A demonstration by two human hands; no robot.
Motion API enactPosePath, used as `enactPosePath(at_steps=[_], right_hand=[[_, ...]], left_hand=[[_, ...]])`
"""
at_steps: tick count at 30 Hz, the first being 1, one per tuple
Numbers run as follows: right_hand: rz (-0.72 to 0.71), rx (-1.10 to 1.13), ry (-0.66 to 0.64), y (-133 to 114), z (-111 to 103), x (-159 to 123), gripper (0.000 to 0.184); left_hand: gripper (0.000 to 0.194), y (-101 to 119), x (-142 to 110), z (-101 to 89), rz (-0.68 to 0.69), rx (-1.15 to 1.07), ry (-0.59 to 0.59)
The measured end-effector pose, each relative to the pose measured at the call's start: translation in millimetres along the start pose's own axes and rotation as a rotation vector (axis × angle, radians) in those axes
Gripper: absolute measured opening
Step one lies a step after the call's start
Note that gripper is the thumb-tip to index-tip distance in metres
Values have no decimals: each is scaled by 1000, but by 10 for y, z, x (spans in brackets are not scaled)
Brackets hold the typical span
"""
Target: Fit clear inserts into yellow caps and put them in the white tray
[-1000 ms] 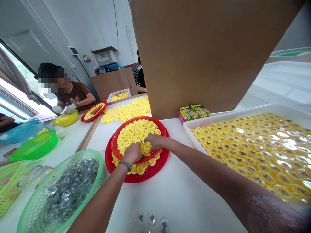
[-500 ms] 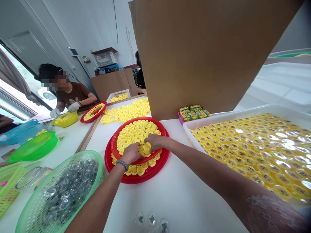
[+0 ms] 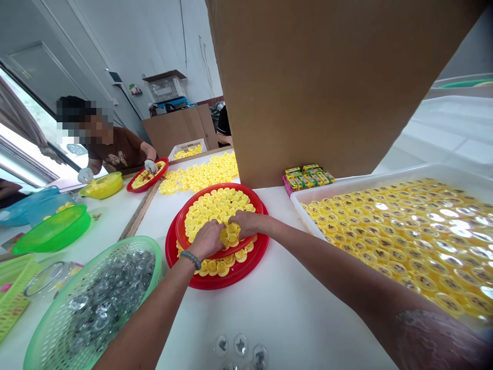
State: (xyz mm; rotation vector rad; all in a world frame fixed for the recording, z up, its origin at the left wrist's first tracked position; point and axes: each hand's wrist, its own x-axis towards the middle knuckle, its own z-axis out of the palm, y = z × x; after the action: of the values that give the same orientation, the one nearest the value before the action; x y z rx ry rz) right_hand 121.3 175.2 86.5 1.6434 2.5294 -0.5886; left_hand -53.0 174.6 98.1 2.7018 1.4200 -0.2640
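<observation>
This looks like a small assembly or packing workshop. A long white desk carries red trays of yellow caps, a white bin filled with rows of finished yellow pieces, and a green basket of clear domes. Big cardboard cartons stand around, and a gloved co-worker sorts the same caps farther along, though that end is indistinct.
</observation>
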Motion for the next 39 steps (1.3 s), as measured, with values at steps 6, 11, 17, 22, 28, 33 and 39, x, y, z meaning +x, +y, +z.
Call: enactPosePath(at_steps=[6,11,17,22,28,33,39], right_hand=[[2,-35,36,1,-30,-3,58],[3,-40,45,-6,26,20,64],[-22,-30,54,15,63,40,56],[-25,6,76,47,53,16,57],[-18,21,73,40,46,29,55],[-20,6,82,42,51,42,58],[-11,-1,65,31,42,60,62]], left_hand=[[51,15,95,-10,57,17,-39],[57,44,111,9,42,10,-74],[52,117,146,40,18,13,-55],[35,115,99,71,0,-32,1],[27,101,88,114,-40,-85,19],[30,128,93,139,-45,-93,35],[34,115,80,149,-69,-99,44]])
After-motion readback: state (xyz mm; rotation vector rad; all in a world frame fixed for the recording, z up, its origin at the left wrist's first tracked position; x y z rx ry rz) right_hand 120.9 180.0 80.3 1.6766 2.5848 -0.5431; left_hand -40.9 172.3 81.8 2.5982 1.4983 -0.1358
